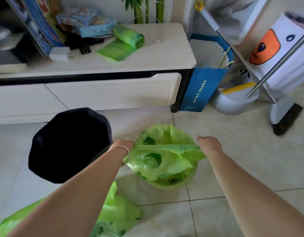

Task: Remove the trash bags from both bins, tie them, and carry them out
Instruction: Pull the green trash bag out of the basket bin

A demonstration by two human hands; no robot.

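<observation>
Tiled floor, in front of a low white TV cabinet. My left hand and right hand are both closed on the near rim of a green lime-print trash bag, one at each side, with the plastic stretched flat between them. Fingers are hidden under the film, so how tightly they curl I cannot tell. A silver bangle sits on my left wrist.

The bag lines a small green bin on the floor, centre-right; the bag's far edge stands up loose above the opening, and only the bin's near lower wall shows beneath.

Just to the left, a black bin, dark inside; whether it is lined I cannot tell.

Near left corner, under my left forearm: a second crumpled green bag lying on the tiles.

On the cabinet top, far: a roll of green bags, partly unrolled.

Far right: a blue paper bag against the cabinet end, a broom beside it.
</observation>
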